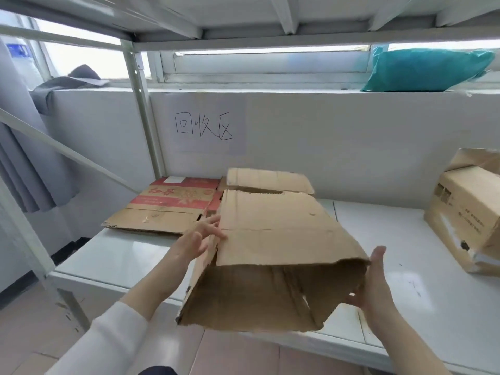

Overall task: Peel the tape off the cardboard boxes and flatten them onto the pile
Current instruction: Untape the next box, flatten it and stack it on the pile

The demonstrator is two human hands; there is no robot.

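Observation:
A plain brown cardboard box, open at both ends and partly collapsed, hangs over the front of the white shelf. My left hand presses its left side with spread fingers. My right hand cups its lower right corner, fingers curled onto the torn edge. Behind it, at the back left of the shelf, lies the pile of flattened boxes, the top one printed red. No tape shows on the held box.
Another brown box, still standing and torn, sits at the shelf's right end. A paper sign with handwriting hangs on the back wall. A teal bag rests on the window ledge. A metal upright stands left of the pile.

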